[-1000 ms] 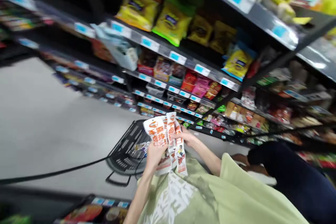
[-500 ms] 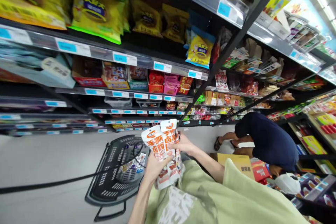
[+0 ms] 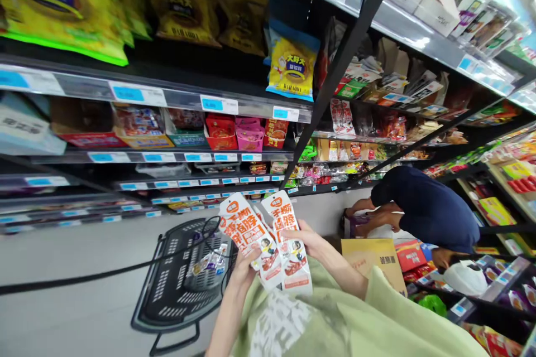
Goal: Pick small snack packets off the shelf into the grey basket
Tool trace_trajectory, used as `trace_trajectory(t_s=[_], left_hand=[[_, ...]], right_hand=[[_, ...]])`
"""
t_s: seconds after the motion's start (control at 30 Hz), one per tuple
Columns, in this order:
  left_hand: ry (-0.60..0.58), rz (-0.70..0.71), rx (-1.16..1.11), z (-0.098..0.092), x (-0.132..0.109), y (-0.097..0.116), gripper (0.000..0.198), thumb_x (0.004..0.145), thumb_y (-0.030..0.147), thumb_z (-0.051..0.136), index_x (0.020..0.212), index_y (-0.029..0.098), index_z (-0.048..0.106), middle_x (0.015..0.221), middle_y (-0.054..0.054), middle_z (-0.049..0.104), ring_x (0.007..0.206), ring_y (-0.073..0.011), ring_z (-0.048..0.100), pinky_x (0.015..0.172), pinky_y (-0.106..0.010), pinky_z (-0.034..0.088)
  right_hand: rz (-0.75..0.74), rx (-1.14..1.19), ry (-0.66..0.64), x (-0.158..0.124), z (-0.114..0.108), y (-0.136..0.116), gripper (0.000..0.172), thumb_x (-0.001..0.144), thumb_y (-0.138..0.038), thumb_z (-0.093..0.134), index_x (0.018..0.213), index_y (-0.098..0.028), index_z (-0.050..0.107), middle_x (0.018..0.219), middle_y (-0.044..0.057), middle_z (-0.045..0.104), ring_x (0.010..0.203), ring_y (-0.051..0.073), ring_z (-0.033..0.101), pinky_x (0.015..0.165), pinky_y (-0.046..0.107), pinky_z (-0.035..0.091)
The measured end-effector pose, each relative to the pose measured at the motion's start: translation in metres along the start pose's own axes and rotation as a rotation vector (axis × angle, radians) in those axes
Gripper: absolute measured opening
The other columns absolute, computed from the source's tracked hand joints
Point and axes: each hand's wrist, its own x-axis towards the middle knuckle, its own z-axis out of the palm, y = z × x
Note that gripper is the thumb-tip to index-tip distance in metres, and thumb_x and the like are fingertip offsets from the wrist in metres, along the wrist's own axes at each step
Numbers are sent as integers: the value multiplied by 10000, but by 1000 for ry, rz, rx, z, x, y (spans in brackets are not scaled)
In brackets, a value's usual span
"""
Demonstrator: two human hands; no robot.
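Two long white snack packets with orange lettering are fanned out in front of my shirt. My left hand (image 3: 245, 268) is closed on the left packet (image 3: 251, 234), thumb across its front. My right hand (image 3: 307, 239) grips the right packet (image 3: 288, 245) by its right edge, fingers over the front. The packets' upper ends stand apart, while their lower parts lie close together. More white packaging shows between them, partly hidden. Left of my left hand is a dark shopping basket (image 3: 167, 284) on the floor, with small shiny packets (image 3: 213, 260) inside.
Shelves (image 3: 167, 92) of bagged and boxed snacks run across the front and right. A person in dark blue (image 3: 422, 206) bends down at the right, near a cardboard box (image 3: 371, 259). A black cord (image 3: 104, 280) crosses the left side above the basket.
The overlapping packets have been spread apart into two, one in each hand. The view has shifted right along the shelves. The person at the right now reaches lower, by a pale object.
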Motion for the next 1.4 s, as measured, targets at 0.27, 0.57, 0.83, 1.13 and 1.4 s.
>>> trace_trajectory(t_s=[0.27,0.57,0.83,1.13,1.4], left_hand=[[-41,7,84,62,27,10,617,586,340,908,1143,202,682,1180,-98,802,1060,-315,773,958,-422,623],[-76,1,112,130,57,3,652,529,335,962,1104,160,709,1142,-135,812,1015,-353,782,926,-449,631],[-104,-60,73,170,70,3,644,520,258,1000,1089,134,725,1083,-129,824,922,-310,793,840,-380,632],[-185,-64,171,180,79,30,615,493,237,992,1044,167,728,1021,-103,835,897,-329,791,813,-385,632],[-260,-224,318,172,94,45,804,408,408,1011,1156,267,750,1043,-78,841,1146,-436,742,1018,-516,604]], right_hand=[[-74,-9,129,-36,-78,-4,496,682,-443,939,1096,-255,741,1114,47,801,978,277,758,926,439,608],[-272,78,308,-25,-151,-41,523,651,-430,954,1073,-237,711,1023,46,803,869,253,755,857,402,616],[-335,218,413,-20,-199,-83,447,672,-480,946,965,-224,725,749,-18,738,563,121,603,527,233,487],[-335,125,142,-14,-139,-63,639,612,-425,992,1162,-226,733,1050,35,795,880,215,726,857,349,578],[-443,151,266,-24,-152,-53,683,583,-457,1008,1152,-189,741,1084,65,794,960,220,734,941,366,542]])
